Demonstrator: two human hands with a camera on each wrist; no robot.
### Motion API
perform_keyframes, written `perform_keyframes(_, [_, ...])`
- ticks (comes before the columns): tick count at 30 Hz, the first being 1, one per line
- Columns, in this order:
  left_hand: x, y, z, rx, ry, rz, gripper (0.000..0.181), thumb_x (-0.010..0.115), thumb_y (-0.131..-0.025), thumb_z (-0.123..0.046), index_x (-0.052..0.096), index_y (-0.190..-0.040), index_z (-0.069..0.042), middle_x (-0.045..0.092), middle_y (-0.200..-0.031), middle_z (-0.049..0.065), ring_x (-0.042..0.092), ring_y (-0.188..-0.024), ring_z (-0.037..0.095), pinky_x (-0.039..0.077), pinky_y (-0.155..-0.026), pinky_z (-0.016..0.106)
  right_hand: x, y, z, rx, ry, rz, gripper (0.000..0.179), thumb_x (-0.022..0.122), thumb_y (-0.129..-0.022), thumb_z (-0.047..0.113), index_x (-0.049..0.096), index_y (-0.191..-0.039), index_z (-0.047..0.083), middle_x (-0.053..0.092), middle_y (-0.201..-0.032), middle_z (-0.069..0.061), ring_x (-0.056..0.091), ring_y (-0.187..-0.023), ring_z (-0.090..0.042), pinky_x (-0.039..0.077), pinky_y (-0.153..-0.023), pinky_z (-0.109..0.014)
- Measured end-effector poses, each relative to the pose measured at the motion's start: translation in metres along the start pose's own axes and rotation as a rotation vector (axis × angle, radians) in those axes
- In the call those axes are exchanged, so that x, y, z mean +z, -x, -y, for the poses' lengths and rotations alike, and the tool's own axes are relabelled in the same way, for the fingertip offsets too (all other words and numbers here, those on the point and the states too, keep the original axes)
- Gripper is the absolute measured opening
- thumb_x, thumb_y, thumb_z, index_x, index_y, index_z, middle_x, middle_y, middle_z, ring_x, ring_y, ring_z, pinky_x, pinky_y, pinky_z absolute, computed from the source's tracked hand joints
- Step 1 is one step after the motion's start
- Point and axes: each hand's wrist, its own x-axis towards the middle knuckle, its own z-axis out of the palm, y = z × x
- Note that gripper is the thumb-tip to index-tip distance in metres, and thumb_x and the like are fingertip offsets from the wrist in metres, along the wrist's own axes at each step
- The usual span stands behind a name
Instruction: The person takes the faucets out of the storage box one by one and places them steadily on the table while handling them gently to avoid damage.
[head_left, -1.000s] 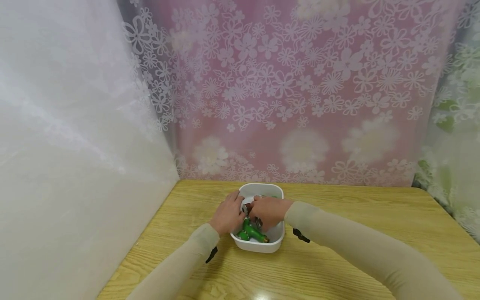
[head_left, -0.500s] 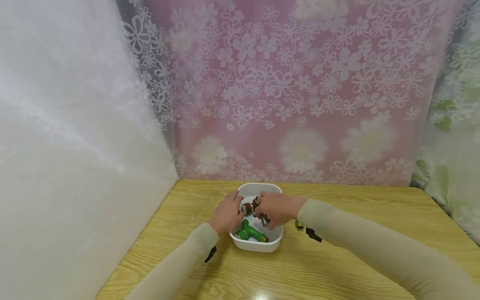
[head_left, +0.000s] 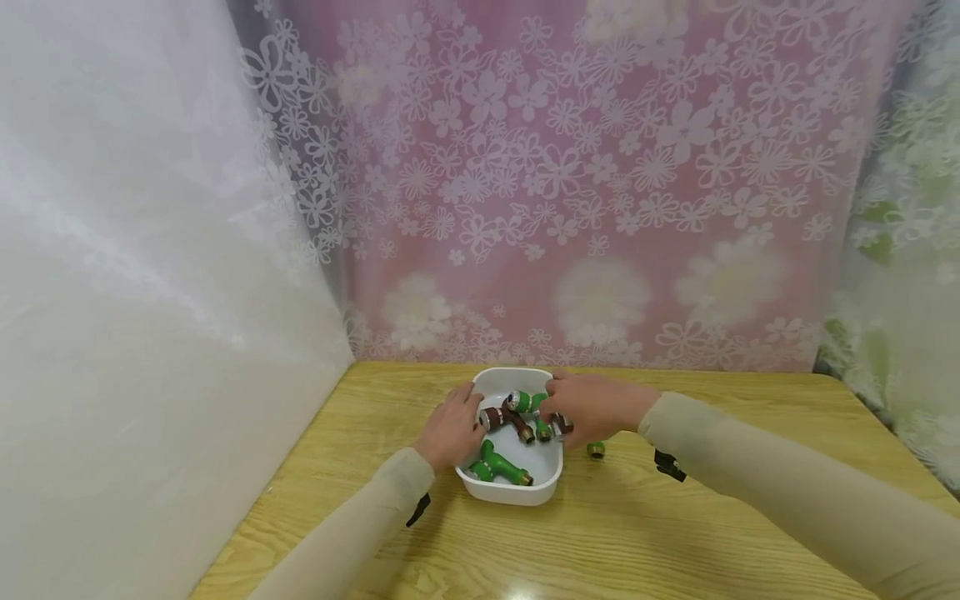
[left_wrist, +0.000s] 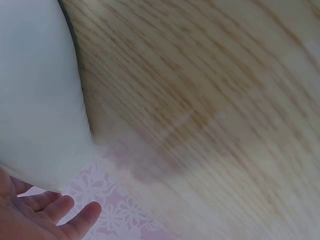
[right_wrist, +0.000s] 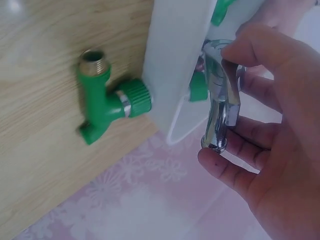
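My right hand [head_left: 600, 407] pinches a chrome tap [right_wrist: 217, 95] between thumb and fingers, at the right rim of a white plastic tub [head_left: 510, 495]. My left hand [head_left: 452, 429] rests on the tub's left rim; its fingers look loosely extended in the left wrist view. Inside the tub lie a green tap [head_left: 504, 467] near the front, a brown tap [head_left: 495, 419] at the middle left and another green tap [head_left: 525, 402] toward the back, partly hidden by my right hand. The chrome tap is mostly covered by that hand in the head view.
One more green tap [right_wrist: 100, 105] with a brass threaded end lies on the wooden table [head_left: 630, 517], just outside the tub's right wall. A pink flowered curtain [head_left: 600, 208] hangs behind the table, and a white sheet [head_left: 150, 250] hangs at its left.
My right hand has moved right, from inside the tub to its right rim, with the chrome tap. The brown and green taps at the back now show more. My left hand has stayed put.
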Motion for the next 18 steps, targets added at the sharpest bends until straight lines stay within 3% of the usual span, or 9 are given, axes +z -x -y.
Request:
perform_keyframes(7, [-0.001,0.001,-0.001,0.009,-0.009,-0.008,0.051,0.052,-0.103,-0.030,0.048,-0.146,-0.004,0.031,-0.162,0.018,0.034,-0.148,0.034,0.040,-0.115,0.050,0.004,0.023,-0.015,0.035,-0.043,-0.011,0.029,0.079,-0.085,0.030,0.072,-0.112,0.025,0.060,-0.103,0.005,0.048,-0.091,-0.012,0.048,-0.076,-0.034])
perform_keyframes(18, [0.002,0.000,0.000,0.018,-0.013,-0.013,0.051,0.052,-0.103,-0.031,0.048,-0.145,-0.004,0.031,-0.161,0.019,0.034,-0.147,0.035,0.040,-0.115,0.051,0.012,0.058,-0.042,0.073,-0.096,-0.059,0.017,0.076,-0.087,0.024,0.070,-0.103,0.027,0.053,-0.090,0.008,0.043,-0.082,-0.010,0.040,-0.068,-0.032])
